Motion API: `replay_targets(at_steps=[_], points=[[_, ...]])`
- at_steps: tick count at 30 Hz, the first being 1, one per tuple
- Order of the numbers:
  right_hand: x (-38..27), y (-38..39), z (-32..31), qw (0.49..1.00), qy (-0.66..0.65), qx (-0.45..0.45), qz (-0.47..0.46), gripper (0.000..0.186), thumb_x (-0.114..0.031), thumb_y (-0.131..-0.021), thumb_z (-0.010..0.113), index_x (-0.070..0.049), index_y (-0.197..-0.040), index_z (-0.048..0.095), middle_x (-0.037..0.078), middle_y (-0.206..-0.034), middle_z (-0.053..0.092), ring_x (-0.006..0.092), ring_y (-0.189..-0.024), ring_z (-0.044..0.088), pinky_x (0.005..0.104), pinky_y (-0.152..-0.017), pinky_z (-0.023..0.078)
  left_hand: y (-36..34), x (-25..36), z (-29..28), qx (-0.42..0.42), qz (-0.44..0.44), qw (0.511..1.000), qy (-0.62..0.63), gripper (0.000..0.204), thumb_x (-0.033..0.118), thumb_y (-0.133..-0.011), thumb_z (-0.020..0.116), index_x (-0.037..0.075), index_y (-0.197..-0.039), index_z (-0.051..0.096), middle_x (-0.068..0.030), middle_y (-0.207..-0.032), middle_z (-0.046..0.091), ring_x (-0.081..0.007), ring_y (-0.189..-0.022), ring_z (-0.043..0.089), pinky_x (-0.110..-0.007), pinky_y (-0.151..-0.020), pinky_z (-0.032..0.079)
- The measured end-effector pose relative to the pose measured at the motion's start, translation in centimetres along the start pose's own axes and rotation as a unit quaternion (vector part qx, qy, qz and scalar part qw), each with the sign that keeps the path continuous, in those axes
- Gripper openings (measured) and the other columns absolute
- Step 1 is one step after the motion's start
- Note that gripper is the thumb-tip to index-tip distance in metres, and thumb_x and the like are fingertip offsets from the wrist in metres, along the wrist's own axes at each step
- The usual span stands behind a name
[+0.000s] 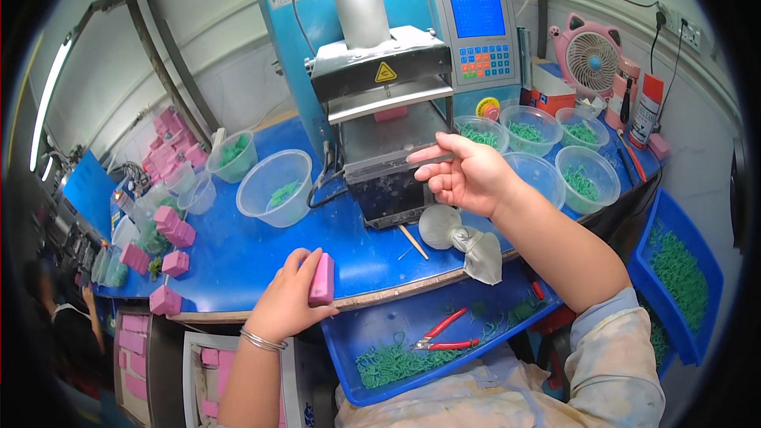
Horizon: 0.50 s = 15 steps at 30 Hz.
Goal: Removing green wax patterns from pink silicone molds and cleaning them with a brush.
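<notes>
My left hand [287,293] is closed round a pink rectangular block [323,279] at the front edge of the blue table, fingers over its left side. My right hand [469,173] is raised before the press's open front, palm turned partly up. Its forefinger stretches left and the other fingers curl loosely; I see nothing held in it. Behind it stands the press [380,71], with a pink block [391,114] between its upper and lower plates. A tied grey-white cloth pouch [460,239] lies below my right hand, next to a thin wooden stick [413,242].
Red-handled pliers [450,334] lie among green rings in a blue tray [342,364] at my lap. Clear bowls [273,189] of green pieces flank the press. Pink blocks [174,227] stand at the left. A second blue bin [708,285] and a pink fan [590,59] are at the right.
</notes>
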State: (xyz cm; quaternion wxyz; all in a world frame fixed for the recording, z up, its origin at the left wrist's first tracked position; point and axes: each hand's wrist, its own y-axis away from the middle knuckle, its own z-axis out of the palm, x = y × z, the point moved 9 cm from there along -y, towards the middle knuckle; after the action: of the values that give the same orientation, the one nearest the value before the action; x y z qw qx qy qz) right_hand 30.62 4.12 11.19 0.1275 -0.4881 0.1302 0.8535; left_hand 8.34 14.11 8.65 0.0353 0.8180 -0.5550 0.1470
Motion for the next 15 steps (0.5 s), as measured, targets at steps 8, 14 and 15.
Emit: replay_targets(at_steps=[8, 14, 15], points=[[4.5, 6.5, 2.9, 0.995, -0.085, -0.045, 0.006, 0.044, -0.022, -0.090, 0.038, 0.004, -0.125, 0.040, 0.026, -0.102, 0.058, 0.0257, -0.063, 0.061, 0.0285, -0.054, 0.049, 2.5, -5.0, -1.1, 0.154, -0.064, 0.976, 0.137, 0.085, 0.017, -0.054, 0.081, 0.001, -0.124, 0.035, -0.0160, -0.119, 0.043, -0.0282, -0.110, 0.045, -0.036, -0.094, 0.038], [7.0, 9.5, 4.3, 0.967, -0.036, -0.232, 0.104, 0.072, -0.010, -0.085, 0.044, -0.013, -0.140, -0.001, 0.033, -0.108, 0.052, 0.0308, -0.061, 0.063, 0.0329, -0.052, 0.051, 2.9, 1.4, -5.6, 0.282, 0.052, 0.862, 0.418, 0.090, 0.007, -0.059, 0.078, 0.001, -0.131, 0.024, -0.0125, -0.123, 0.040, -0.0212, -0.112, 0.043, -0.033, -0.093, 0.037], [7.5, 10.1, 4.9, 0.964, -0.066, -0.223, 0.128, 0.069, -0.006, -0.083, 0.046, -0.008, -0.139, 0.006, 0.033, -0.105, 0.054, 0.0304, -0.056, 0.062, 0.0330, -0.049, 0.051, 2.5, 3.1, -5.7, 0.272, 0.101, 0.878, 0.381, 0.090, 0.010, -0.059, 0.079, 0.001, -0.130, 0.025, -0.0123, -0.123, 0.039, -0.0207, -0.113, 0.042, -0.033, -0.094, 0.037]])
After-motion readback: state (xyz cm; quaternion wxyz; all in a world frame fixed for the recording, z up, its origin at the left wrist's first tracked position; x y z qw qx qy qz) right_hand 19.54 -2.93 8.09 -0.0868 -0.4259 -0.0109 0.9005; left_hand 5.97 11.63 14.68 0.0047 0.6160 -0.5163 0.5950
